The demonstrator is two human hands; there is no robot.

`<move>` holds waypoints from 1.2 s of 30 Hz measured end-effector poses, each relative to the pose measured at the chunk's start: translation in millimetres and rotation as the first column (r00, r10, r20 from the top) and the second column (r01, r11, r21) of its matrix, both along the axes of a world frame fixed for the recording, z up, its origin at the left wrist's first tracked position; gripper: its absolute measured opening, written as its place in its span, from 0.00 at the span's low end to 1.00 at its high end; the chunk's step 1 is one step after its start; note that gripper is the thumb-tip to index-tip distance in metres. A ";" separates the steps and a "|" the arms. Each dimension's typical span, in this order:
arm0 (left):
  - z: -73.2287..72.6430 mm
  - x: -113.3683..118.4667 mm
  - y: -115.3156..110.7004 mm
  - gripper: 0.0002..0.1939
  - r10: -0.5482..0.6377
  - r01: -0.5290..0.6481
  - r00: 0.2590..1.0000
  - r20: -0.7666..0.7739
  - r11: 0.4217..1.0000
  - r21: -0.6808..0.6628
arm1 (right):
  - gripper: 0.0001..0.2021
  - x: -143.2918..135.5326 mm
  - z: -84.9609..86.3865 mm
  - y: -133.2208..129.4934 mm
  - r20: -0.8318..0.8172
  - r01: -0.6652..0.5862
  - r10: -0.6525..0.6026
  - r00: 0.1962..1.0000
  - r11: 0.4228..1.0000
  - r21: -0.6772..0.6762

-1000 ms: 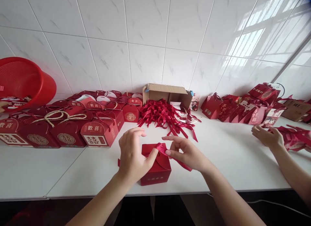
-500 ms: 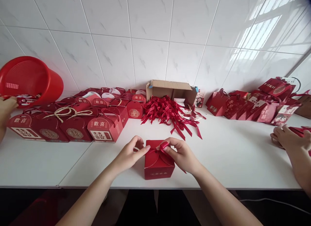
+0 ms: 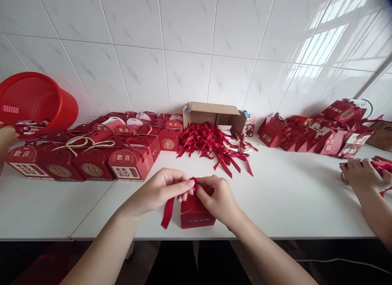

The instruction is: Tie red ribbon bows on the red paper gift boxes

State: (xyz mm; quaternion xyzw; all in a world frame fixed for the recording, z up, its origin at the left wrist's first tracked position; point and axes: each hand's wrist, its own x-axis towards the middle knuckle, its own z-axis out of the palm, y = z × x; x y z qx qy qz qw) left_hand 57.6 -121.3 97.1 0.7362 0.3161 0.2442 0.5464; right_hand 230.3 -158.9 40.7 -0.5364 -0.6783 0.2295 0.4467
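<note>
A small red box point(image 3: 197, 217) stands on the white table near its front edge. Above its lid, my left hand point(image 3: 163, 190) pinches a red ribbon point(image 3: 168, 213), whose loose end hangs down left of the box. My right hand point(image 3: 216, 195) meets it at the top of the box, fingers closed on the same ribbon. Both hands hide most of the lid and the ribbon's middle part. Behind them lies a heap of red ribbons point(image 3: 203, 140), spilling out of an open cardboard box point(image 3: 211, 108).
Rows of red gift boxes point(image 3: 127, 162) fill the left side, beside a tipped red basket point(image 3: 65, 109). More red boxes point(image 3: 294, 136) stand at the back right. Another person's hands show at the left edge and at the right point(image 3: 363, 174), the latter on red items.
My left hand has moved right and closed on the ribbon, and a ribbon end now hangs on the left. My right hand has shifted slightly left. The person's hand at right moved a little.
</note>
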 end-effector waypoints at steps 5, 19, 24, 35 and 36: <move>13.4 28.5 12.1 0.15 -0.046 0.036 0.996 0.074 0.991 0.131 | 0.08 4.9 2.4 -7.4 -0.056 -0.095 0.095 0.994 0.995 -0.001; -41.0 4.9 22.4 0.09 0.158 -0.155 0.987 0.017 0.936 0.318 | 0.19 8.6 -2.7 -0.3 -0.232 -0.140 0.126 0.965 0.989 -0.047; -47.9 7.3 8.7 0.06 0.181 -0.211 0.976 0.119 0.918 0.336 | 0.16 7.5 -4.9 -0.7 -0.252 -0.068 0.043 0.967 0.994 -0.091; -56.6 8.6 8.7 0.08 0.183 -0.195 0.981 0.068 0.893 0.405 | 0.13 5.0 -12.2 2.8 -0.388 -0.061 0.055 0.920 0.998 -0.002; -58.6 8.0 8.7 0.07 0.181 -0.196 0.980 0.077 0.883 0.426 | 0.11 4.6 -13.0 2.4 -0.378 -0.059 0.061 0.924 0.998 0.016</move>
